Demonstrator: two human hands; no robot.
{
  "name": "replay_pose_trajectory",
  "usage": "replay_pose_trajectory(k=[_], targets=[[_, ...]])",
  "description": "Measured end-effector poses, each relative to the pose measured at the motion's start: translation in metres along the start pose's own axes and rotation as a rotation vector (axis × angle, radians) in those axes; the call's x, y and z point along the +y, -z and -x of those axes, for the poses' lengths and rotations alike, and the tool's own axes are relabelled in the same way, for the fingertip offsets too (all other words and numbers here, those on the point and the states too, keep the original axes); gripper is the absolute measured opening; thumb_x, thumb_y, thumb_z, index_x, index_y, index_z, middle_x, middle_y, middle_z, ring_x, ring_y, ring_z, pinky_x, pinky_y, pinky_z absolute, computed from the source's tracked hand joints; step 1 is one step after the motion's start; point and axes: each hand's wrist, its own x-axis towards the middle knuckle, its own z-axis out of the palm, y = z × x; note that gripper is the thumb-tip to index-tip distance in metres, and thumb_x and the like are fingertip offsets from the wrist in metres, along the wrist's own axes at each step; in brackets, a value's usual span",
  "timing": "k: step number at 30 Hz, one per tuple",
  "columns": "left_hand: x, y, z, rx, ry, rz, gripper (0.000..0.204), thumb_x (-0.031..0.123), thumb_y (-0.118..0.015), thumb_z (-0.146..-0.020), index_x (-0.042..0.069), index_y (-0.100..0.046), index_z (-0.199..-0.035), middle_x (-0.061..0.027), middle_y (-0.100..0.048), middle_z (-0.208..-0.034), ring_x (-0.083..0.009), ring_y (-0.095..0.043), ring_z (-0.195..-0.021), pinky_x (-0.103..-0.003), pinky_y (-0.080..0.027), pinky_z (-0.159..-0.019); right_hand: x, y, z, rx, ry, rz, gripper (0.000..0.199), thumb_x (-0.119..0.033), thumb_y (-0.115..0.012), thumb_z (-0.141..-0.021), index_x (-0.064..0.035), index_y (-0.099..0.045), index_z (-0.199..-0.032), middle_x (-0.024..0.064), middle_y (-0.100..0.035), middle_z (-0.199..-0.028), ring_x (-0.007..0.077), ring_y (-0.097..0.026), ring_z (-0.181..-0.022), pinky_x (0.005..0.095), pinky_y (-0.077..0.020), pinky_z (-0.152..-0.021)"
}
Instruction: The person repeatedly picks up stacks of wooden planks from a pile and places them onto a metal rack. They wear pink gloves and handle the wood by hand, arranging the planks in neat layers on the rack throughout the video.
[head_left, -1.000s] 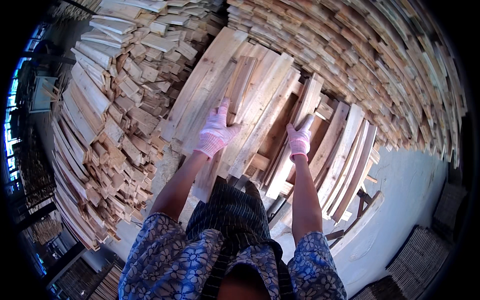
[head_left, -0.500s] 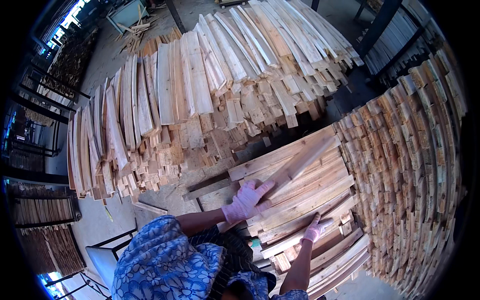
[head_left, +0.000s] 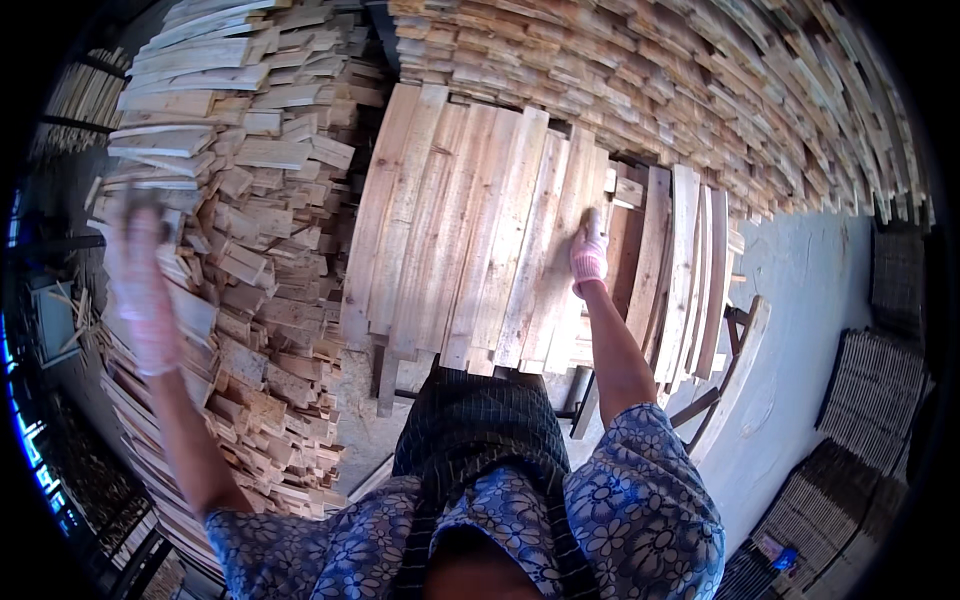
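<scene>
Both my hands wear pink-white knitted gloves. My left hand (head_left: 146, 290) is stretched out over the stacked pile of planks (head_left: 245, 265) on the left; motion smears its fingers, and I cannot make out anything in them. In front of me lies a row of pale wooden planks (head_left: 490, 230), side by side with their ends toward me. My right hand (head_left: 591, 250) rests at the right part of this row, beside a gap where lower pieces show. Its fingers point away from me and lie along a plank, with nothing visibly gripped.
A tall stack of rough-ended boards (head_left: 640, 100) closes off the far side. To the right, a slanting wooden bar on a dark metal frame (head_left: 730, 380) stands above the grey floor (head_left: 790, 290). Dark stacks of thin boards (head_left: 870, 380) stand farther right.
My view has swung round to the left pile and the row now lies straight ahead. My left hand has left the plank it was on and reached out over the left pile.
</scene>
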Motion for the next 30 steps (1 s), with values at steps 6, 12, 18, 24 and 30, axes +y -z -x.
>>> replay_pose_trajectory(k=[6,12,18,24,30], targets=[[-0.045,-0.252,0.192,-0.794,0.014,0.259,0.045,0.030,-0.065,-0.100,0.006,-0.057,-0.137,-0.0185,-0.064,-0.129,-0.0239,-0.067,-0.108,-0.033,-0.061,-0.085,-0.031,0.092,0.007,-0.041,0.149,0.536,0.064,-0.038,-0.063,-0.095,-0.0306,-0.038,-0.153,0.0216,-0.049,-0.143,0.0414,-0.047,-0.133,0.0562,-0.0410,-0.106],[-0.001,-0.456,0.301,-1.223,0.436,0.381,0.073,0.033,-0.070,-0.095,0.008,-0.035,-0.154,-0.0225,-0.051,-0.146,-0.0277,-0.065,-0.112,-0.031,-0.057,-0.082,0.108,0.196,0.028,0.050,-0.182,0.440,0.095,-0.056,-0.076,-0.081,-0.0218,-0.030,-0.158,0.0240,-0.036,-0.154,0.0464,-0.034,-0.143,0.0579,-0.0345,-0.112],[0.003,-0.578,0.355,-1.068,0.367,-0.111,0.122,0.067,-0.071,-0.082,0.009,0.001,-0.162,-0.0354,-0.027,-0.157,-0.0467,-0.035,-0.144,-0.045,-0.036,-0.117,0.151,0.233,-0.002,0.085,-0.195,0.044,0.090,-0.041,-0.072,-0.090,-0.0028,-0.027,-0.157,0.0289,-0.043,-0.150,0.0414,-0.043,-0.140,0.0434,-0.0389,-0.112],[0.039,-0.600,0.398,-0.979,0.632,-0.068,0.139,0.046,-0.089,-0.071,0.010,0.011,-0.160,-0.0344,-0.021,-0.159,-0.0424,-0.039,-0.143,-0.043,-0.038,-0.117,0.225,0.300,0.002,0.094,-0.118,0.044,0.085,-0.022,-0.074,-0.091,-0.0142,-0.026,-0.161,0.0215,-0.041,-0.156,0.0349,-0.044,-0.141,0.0419,-0.0402,-0.113],[0.036,-0.602,0.391,-0.989,0.904,0.393,0.121,0.021,-0.093,-0.071,-0.010,-0.011,-0.155,-0.0289,-0.051,-0.143,-0.0314,-0.058,-0.127,-0.034,-0.053,-0.100,0.262,0.308,-0.055,0.061,0.052,0.121,0.090,-0.021,-0.073,-0.089,-0.0127,-0.021,-0.162,0.0242,-0.042,-0.153,0.0373,-0.038,-0.145,0.0394,-0.0364,-0.117]])
